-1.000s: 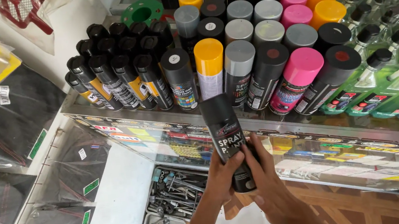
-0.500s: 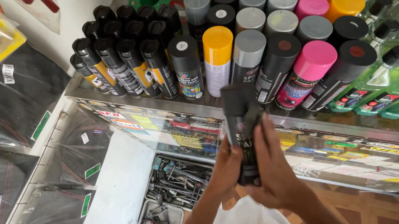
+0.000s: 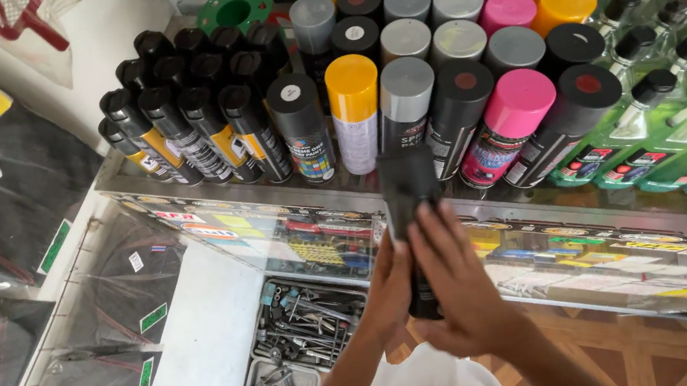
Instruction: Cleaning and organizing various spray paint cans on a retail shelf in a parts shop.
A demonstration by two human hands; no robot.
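Black can (image 3: 410, 211) gripped by both hands, left (image 3: 389, 289) and right (image 3: 460, 288), just before shelf (image 3: 290, 193) edge (cap blurred). Risk: bumping front-row cans (image 3: 355, 112), toppling them.

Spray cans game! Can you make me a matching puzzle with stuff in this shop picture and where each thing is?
Things:
1. black spray can
2. yellow-capped can
3. green bottles
4. tool tray

Places:
A. under the glass counter, lower down
B. at the right end of the counter top
C. held between both hands, left hand and right hand
D. standing in the front row of cans

Pairs: 1-C, 2-D, 3-B, 4-A
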